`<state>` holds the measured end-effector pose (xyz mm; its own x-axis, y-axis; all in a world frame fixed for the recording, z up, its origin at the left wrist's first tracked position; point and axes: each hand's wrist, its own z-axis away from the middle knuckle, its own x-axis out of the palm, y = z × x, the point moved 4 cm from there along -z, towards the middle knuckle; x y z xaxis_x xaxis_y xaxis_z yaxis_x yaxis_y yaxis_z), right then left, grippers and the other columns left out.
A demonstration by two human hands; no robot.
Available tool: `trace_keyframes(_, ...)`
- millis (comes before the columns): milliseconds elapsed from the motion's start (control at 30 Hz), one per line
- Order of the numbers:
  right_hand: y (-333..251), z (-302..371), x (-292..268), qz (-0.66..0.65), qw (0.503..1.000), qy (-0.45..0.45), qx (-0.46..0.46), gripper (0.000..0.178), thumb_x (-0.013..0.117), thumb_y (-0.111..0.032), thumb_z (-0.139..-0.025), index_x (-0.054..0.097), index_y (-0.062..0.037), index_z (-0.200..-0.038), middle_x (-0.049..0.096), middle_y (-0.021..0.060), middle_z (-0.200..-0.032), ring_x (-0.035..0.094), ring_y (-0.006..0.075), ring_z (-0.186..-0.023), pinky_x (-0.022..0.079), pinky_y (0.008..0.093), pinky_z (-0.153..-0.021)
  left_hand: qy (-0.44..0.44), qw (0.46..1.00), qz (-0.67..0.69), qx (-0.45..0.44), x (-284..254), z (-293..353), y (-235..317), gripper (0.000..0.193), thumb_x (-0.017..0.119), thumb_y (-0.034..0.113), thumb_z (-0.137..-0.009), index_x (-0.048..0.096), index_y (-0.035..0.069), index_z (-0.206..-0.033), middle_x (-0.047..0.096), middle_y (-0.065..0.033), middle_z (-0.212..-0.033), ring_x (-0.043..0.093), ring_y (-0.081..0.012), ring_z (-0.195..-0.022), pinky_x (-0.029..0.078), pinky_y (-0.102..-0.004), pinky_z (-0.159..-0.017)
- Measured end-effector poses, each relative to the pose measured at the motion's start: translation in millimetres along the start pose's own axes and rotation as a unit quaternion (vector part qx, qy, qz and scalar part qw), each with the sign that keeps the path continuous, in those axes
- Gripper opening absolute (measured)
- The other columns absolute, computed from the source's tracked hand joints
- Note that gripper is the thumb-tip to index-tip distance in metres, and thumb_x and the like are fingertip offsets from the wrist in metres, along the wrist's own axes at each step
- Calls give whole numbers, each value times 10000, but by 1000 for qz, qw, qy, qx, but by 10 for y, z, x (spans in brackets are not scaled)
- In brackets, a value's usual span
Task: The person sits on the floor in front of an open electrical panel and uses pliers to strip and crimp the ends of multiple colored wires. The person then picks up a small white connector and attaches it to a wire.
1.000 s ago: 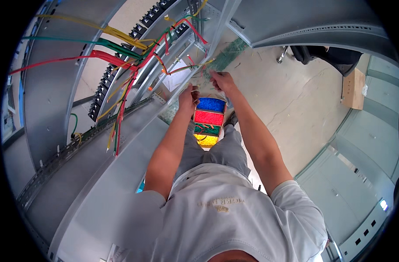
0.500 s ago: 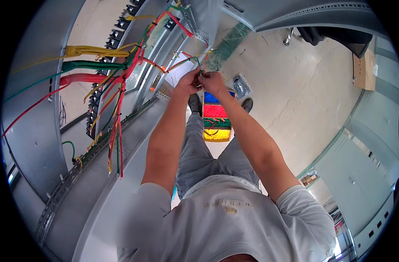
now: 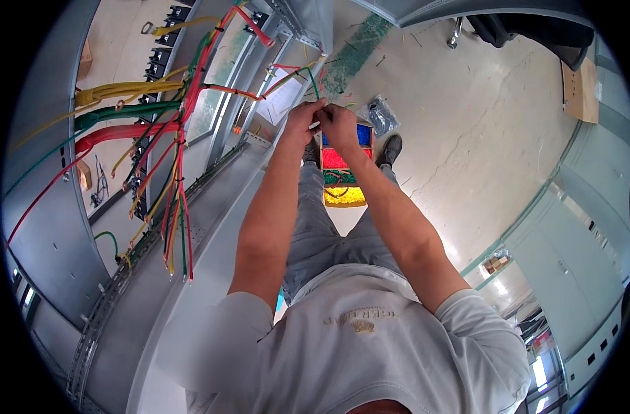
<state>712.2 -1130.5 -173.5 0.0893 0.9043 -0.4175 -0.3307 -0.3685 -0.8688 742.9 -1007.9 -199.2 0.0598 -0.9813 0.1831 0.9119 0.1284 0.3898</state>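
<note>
My left hand (image 3: 304, 120) and my right hand (image 3: 340, 125) meet in front of me, above the floor, with fingers closed. A thin green wire (image 3: 314, 83) comes down into the fingertips of my left hand. My right fingers are pinched close beside it; what they hold is hidden. That wire branches off a bundle of red, green and yellow wires (image 3: 230, 90) tied with black ties. Below my hands, between my feet, stands a tray (image 3: 373, 156) with compartments of blue, red, green and yellow small pieces.
Thick yellow (image 3: 128, 90), green (image 3: 132, 116) and red cables (image 3: 132, 132) cross the grey cabinet frame (image 3: 184, 241) on the left. Several loose wire ends (image 3: 189, 269) hang there. A clear plastic bag (image 3: 379, 116) lies on the floor, with a cardboard box (image 3: 580, 93) farther right.
My view has shifted, so the cable bundle sits farther left. My hands have moved slightly up and stay close together; more of the green wire shows above them.
</note>
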Motion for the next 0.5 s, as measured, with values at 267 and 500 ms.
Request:
trace_keyframes(267, 107, -51, -34, -74, 990, -105, 61, 368, 685, -319, -925, 732, 45, -950, 696, 115, -699, 662, 187, -595, 529, 340, -594, -105, 964, 237, -62, 22, -453, -56, 235, 578, 275, -1023, 622, 45, -1040, 642, -52, -906, 609, -193, -843, 525, -457, -895)
trace_keyframes(500, -106, -709, -539, -129, 958, -46, 253, 524, 717, -502, -879, 692, 14, -790, 593, 61, -614, 530, 142, -492, 420, 313, -484, -57, 960, 260, -89, 14, -420, -190, 152, 530, 112, -1009, 611, -3, -1067, 513, -36, -715, 555, -197, -723, 566, -428, -837)
